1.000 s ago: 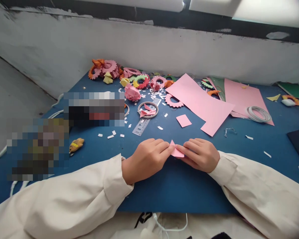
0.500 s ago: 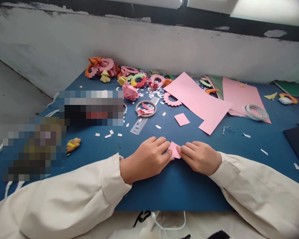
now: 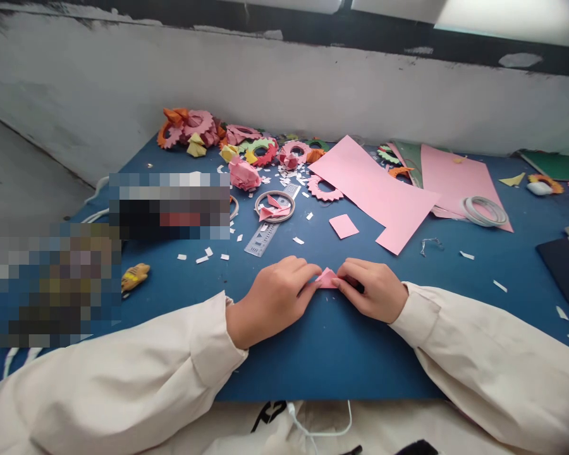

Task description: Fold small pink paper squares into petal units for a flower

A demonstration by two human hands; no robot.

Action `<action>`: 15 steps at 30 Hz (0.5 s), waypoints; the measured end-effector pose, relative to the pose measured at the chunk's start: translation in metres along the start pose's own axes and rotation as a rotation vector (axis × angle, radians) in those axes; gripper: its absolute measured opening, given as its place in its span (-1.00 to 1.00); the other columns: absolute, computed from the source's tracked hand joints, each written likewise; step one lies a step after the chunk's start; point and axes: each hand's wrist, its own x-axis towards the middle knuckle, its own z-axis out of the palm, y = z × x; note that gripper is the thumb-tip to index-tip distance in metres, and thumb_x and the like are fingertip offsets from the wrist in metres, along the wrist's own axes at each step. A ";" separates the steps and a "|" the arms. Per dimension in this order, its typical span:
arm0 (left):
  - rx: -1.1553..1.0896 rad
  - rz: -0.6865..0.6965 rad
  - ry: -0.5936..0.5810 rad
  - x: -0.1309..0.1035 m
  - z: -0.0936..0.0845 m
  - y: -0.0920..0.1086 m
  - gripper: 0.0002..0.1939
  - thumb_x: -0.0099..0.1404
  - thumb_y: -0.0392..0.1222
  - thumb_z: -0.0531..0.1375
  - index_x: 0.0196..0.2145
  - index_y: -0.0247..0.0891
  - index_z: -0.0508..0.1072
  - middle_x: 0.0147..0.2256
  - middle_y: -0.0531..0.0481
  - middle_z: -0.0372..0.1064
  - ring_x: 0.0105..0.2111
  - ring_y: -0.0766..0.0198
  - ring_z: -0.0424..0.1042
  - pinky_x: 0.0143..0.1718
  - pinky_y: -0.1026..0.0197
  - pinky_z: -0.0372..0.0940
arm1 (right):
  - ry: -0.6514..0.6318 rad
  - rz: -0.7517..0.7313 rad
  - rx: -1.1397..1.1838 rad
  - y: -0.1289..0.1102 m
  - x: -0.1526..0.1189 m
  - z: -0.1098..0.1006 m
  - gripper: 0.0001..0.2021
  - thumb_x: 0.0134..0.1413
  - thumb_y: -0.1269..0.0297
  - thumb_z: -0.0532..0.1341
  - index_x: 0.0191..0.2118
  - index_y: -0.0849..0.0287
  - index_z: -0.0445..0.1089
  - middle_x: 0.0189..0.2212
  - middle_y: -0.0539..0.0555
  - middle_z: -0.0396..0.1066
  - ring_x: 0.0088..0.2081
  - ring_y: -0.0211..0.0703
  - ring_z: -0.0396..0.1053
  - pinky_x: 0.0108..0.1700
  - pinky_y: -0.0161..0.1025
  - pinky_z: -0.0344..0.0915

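Note:
A small folded piece of pink paper (image 3: 327, 279) is held between my two hands just above the blue table, its shape now a low triangle. My left hand (image 3: 279, 294) pinches its left corner between thumb and fingers. On the other side, my right hand (image 3: 370, 287) grips the right corner the same way. Beyond them lies a loose pink paper square (image 3: 344, 226). A clear ruler (image 3: 260, 240) rests behind my left hand, with a tape roll (image 3: 291, 212) on it ringing some folded pink pieces.
Large pink sheets (image 3: 374, 189) lie at the back, with more tape rolls (image 3: 486, 212) to the right. Paper rings and folded shapes (image 3: 194, 129) pile up by the wall. White scraps (image 3: 202, 259) are scattered about. A dark flat object (image 3: 564, 268) sits at the right edge.
The pink paper has gone from a flat-looking square shape to a folded triangle. Both hands have shifted slightly, the right one leftward and up, fingers now pinching the corners.

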 end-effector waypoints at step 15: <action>0.388 0.316 -0.095 -0.018 0.001 0.011 -0.64 0.24 -0.36 0.05 -0.01 -0.49 0.36 -0.66 0.04 0.29 -0.69 0.25 0.28 -0.70 0.22 0.05 | 0.068 -0.224 -0.104 0.004 -0.003 0.003 -0.79 0.24 0.27 0.06 -0.19 0.22 0.41 -0.51 0.00 0.37 -0.52 -0.35 0.26 -0.48 -0.34 0.11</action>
